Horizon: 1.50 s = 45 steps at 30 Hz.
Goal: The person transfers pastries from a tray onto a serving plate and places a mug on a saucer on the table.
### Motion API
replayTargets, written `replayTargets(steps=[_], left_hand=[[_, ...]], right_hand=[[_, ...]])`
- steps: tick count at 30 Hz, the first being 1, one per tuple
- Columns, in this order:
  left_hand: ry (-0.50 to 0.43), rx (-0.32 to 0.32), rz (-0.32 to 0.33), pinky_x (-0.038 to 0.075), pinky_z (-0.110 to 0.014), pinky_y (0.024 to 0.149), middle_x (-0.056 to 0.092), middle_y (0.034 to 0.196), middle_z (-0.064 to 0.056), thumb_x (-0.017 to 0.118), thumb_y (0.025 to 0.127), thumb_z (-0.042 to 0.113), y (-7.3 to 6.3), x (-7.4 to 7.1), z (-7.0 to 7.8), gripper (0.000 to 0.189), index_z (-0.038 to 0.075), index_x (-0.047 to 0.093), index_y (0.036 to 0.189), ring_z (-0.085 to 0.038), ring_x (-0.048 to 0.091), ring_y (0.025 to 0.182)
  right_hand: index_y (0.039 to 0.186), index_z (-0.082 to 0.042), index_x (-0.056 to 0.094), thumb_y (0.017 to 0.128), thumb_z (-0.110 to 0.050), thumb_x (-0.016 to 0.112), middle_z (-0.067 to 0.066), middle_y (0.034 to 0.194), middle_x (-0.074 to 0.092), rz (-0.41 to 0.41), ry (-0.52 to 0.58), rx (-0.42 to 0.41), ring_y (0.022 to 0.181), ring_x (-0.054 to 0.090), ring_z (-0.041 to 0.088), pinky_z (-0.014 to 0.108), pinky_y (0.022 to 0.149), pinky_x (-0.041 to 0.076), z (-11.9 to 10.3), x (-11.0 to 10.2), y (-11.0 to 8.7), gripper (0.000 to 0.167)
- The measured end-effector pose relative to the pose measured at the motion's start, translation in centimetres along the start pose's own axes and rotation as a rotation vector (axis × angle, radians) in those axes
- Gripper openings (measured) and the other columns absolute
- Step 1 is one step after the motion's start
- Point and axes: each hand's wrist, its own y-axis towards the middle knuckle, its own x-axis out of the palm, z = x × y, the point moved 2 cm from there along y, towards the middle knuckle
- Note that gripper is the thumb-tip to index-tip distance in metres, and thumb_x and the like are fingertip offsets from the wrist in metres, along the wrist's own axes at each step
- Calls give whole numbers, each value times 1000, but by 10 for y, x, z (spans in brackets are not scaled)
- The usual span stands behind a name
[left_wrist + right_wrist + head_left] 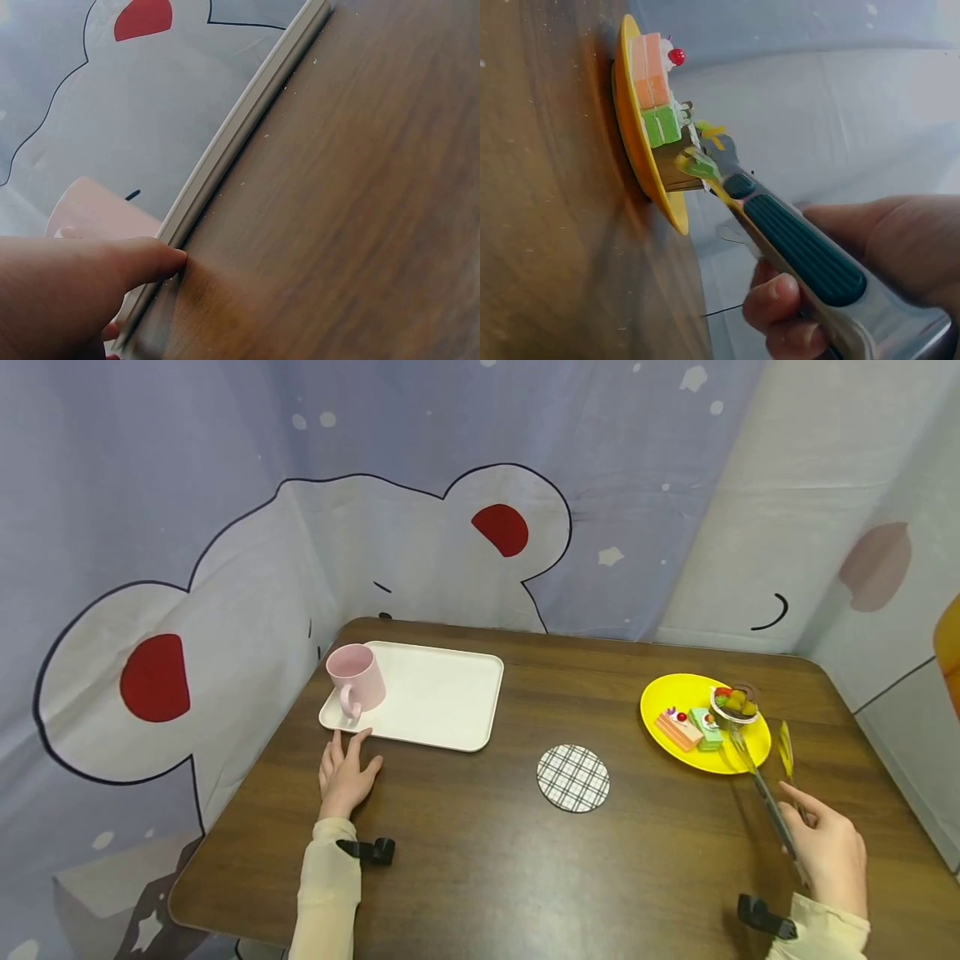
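My right hand (828, 852) grips metal tongs (802, 247) with dark green ribbed handles. The tongs' two arms are spread, one tip over the front of a yellow plate (651, 714), the other to the plate's right. On that plate sit an orange cake slice (680, 732), a green cake piece (706, 732) and a fruit-topped dessert cup (737, 705), which one tong tip overlaps in the head view. At the left, my left hand (348, 777) has its fingertips at the front edge of a white tray (442, 693). A pink mug (360, 681) stands upright on the tray's left end.
A round plaid coaster (573, 778) lies on the brown wooden table (480, 852) between tray and plate. Behind the table hangs a printed curtain (600, 510) close to its back edge.
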Motion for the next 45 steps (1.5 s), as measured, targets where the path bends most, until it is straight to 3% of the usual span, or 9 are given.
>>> replayTargets(steps=[4,8,15,22,26,31,36,39,45], left_hand=[[0,1,-2,-3,-65,115,-10,162,-20,50,97,30,2,0,-1,56,26,29,148,-44,-10,148],[-8,2,1,-3,-65,115,-10,162,-20,50,96,30,2,2,-1,55,26,29,148,-44,-10,148],[-11,3,1,-3,-65,115,-9,162,-20,50,96,30,1,2,0,55,26,30,147,-44,-9,148],[-11,-3,-5,-4,-65,115,-11,162,-19,51,97,30,2,1,0,56,26,28,148,-44,-10,148],[-9,-4,4,-3,-65,115,-10,162,-20,50,97,30,2,2,-2,55,26,29,148,-44,-9,148],[-3,2,9,-3,-65,115,-9,162,-20,51,96,30,1,2,-2,55,26,30,147,-45,-8,148],[-4,-1,6,-3,-65,115,-10,162,-19,51,97,29,1,2,-2,55,26,30,148,-44,-9,148],[-10,-2,6,-4,-64,115,-10,162,-19,52,96,28,0,1,-1,56,25,30,148,-44,-9,148],[-19,-2,-4,-5,-64,115,-11,162,-19,51,97,28,-1,0,0,56,25,29,148,-43,-11,148]], right_hand=[[138,-8,53,100,-24,41,-14,46,55,87,63,43,34,49,9,28,44,35,0,3,-8,43],[135,-9,57,99,-23,41,-29,42,43,162,95,63,35,47,-1,25,49,33,-2,5,-13,41],[131,-12,61,100,-36,46,-33,48,40,184,155,66,36,48,-3,24,47,35,-7,14,-19,42],[129,-18,63,93,-49,57,-39,58,47,135,326,114,40,57,6,23,38,42,-18,21,-21,48],[127,-19,64,86,-50,67,-32,60,52,92,341,74,42,59,9,24,39,44,-29,25,-20,51],[124,-15,65,83,-39,75,-21,59,53,57,377,-10,41,56,5,23,38,42,-41,37,-23,48],[120,-14,67,84,-29,75,-14,51,54,56,489,-39,36,50,6,23,34,38,-55,53,-30,39],[117,-13,67,85,-27,75,-12,46,51,63,501,-56,34,47,6,23,32,36,-65,61,-33,36],[116,-13,67,87,-26,73,-8,48,51,-6,476,-144,36,47,5,23,35,38,-89,77,-36,33]])
